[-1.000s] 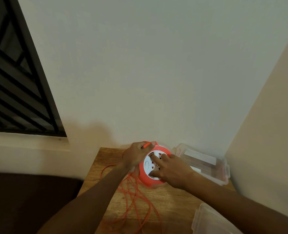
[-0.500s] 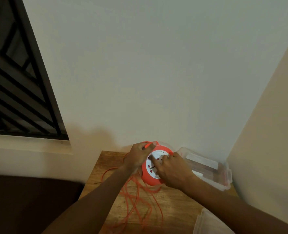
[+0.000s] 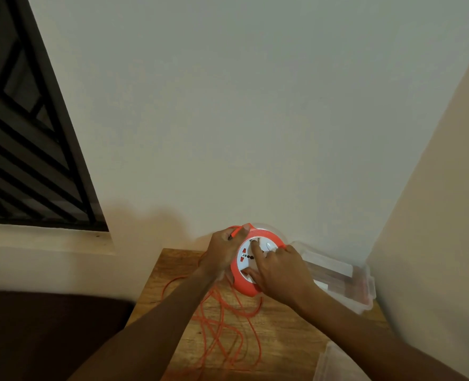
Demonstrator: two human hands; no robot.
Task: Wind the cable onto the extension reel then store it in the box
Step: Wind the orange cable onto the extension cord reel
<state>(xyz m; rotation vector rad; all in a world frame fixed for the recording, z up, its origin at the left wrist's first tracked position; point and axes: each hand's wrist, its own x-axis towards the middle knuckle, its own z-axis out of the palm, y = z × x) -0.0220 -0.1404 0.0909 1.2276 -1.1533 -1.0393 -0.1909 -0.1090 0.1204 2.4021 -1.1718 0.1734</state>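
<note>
An orange extension reel [image 3: 243,284] with a white socket face is tilted up above the wooden table [image 3: 282,334]. My left hand [image 3: 223,251] grips its left rim and pinches a strand of orange cable at the top. My right hand [image 3: 278,273] lies on the white face, fingers pressed into it. Loose orange cable [image 3: 227,334] lies in tangled loops on the table below the reel. A clear plastic box [image 3: 346,284] stands open to the right, behind my right hand.
A clear lid [image 3: 337,364] lies at the table's front right corner. White walls close in behind and on the right. A barred window [image 3: 29,149] is at the left, and a dark surface [image 3: 49,334] lies left of the table.
My right hand has turned on the reel's face, its fingers shifting up and around. The loose cable loops on the table have shifted and drawn in a little. The camera has tilted slightly.
</note>
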